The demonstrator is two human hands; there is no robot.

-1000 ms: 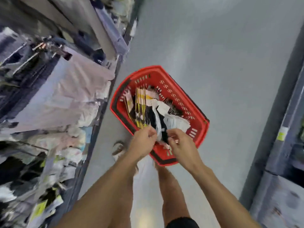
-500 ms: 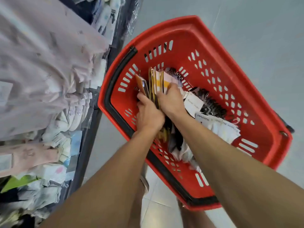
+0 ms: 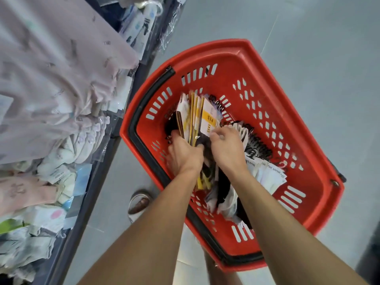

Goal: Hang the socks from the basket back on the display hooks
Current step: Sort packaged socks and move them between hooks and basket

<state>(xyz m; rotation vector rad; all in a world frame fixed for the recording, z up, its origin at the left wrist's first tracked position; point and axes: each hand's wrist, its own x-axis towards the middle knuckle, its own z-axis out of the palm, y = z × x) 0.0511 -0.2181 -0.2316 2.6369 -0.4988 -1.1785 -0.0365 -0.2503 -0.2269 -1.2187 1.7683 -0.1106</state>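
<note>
Socks [image 3: 200, 118] hide fingers of left hand [image 3: 185, 156]; right hand [image 3: 227, 150] pinches them.

Left forearm [image 3: 162, 212], right forearm [image 3: 267, 202] bare; foot [image 3: 142, 203] in pale strapped sandal [image 3: 134, 197].

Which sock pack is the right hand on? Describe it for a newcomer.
In the red basket, find the bundle of socks the left hand grips. The right hand pinches the rightmost pack: white card facing up with a yellow band; neighbours show only edges.
</note>
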